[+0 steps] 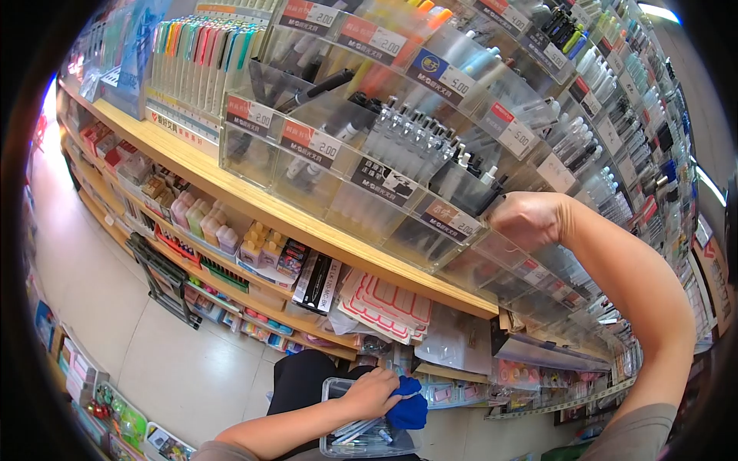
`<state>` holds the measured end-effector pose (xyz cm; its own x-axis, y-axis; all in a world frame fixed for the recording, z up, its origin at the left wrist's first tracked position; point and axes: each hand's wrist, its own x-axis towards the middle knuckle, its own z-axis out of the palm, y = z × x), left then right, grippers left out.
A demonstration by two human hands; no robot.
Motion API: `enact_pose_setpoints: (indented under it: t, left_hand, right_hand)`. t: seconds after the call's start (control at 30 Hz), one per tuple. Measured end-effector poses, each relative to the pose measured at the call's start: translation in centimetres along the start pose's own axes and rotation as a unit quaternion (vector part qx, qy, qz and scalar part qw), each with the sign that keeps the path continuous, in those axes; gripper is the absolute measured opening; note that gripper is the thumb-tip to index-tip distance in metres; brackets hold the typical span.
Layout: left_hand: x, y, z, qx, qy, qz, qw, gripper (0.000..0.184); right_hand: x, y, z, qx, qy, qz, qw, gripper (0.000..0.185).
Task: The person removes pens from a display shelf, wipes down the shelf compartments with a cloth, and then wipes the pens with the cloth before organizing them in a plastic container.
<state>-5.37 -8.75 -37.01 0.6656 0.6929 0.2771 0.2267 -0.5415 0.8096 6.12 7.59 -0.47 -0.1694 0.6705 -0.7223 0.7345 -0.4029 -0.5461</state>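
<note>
My right hand (526, 220) is closed at the right end of the front row of a clear acrylic pen display (361, 207). Its fingertips are hidden behind the hand, so what they hold cannot be made out. Dark pen tops and white-capped pens (461, 170) stand in the compartments beside it. Low down, my left hand (373, 393) grips a bunched blue cloth (407, 405) over a clear plastic box (329, 390). Several pens (365, 434) lie inside that box, which rests at my lap.
Price labels (310, 144) run along the display's tiers. A wooden shelf edge (269, 211) passes beneath it, with boxed goods and red-edged label packs (388, 303) below. A black folded frame (163, 280) leans on the lower shelves. Coloured pens (204, 65) fill a rack at left.
</note>
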Motion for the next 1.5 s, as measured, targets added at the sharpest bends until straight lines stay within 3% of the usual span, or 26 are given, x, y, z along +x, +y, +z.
enact_pose_setpoints:
  t: [0.13, 0.33, 0.63, 0.83, 0.93, 1.07, 1.3, 1.43, 1.5]
  left_hand:
    - [-0.2, 0.0, 0.2, -0.004, 0.009, 0.008, 1.000, 0.026]
    - [-0.1, 0.2, 0.1, -0.005, 0.014, 0.013, 1.000, 0.026]
    - [0.0, -0.1, 0.2, -0.009, 0.009, 0.010, 1.000, 0.024]
    - [0.0, -0.1, -0.1, -0.012, 0.007, 0.007, 1.000, 0.024]
    - [0.0, -0.2, -0.2, -0.016, 0.008, 0.008, 1.000, 0.024]
    - [-0.1, -0.3, 0.0, -0.023, 0.018, 0.011, 1.000, 0.024]
    - [-0.1, -0.5, -0.1, -0.013, 0.024, 0.010, 1.000, 0.025]
    - [-0.1, -0.5, 0.0, -0.007, 0.013, -0.002, 1.000, 0.026]
    - [-0.1, -0.1, -0.1, -0.002, 0.009, -0.009, 1.000, 0.027]
  right_hand:
    - [0.5, 0.3, 0.0, 0.001, 0.032, 0.016, 0.999, 0.021]
    - [0.8, 0.8, -1.0, -0.029, -0.001, -0.015, 0.999, 0.024]
    - [0.5, 0.3, -0.4, -0.016, 0.034, 0.027, 0.999, 0.022]
    - [0.3, 0.4, -0.8, -0.030, -0.013, -0.005, 0.999, 0.019]
    - [0.7, 0.7, -0.7, 0.019, 0.012, 0.043, 0.999, 0.016]
    - [2.4, 2.4, -2.4, 0.064, -0.052, 0.021, 0.996, 0.014]
    - [2.0, 1.9, -1.7, 0.065, -0.021, 0.038, 0.997, 0.011]
    - [0.7, 1.6, -1.0, -0.045, 0.042, -0.031, 0.998, 0.011]
    - [0.3, 1.2, -0.4, -0.032, 0.051, -0.031, 0.998, 0.012]
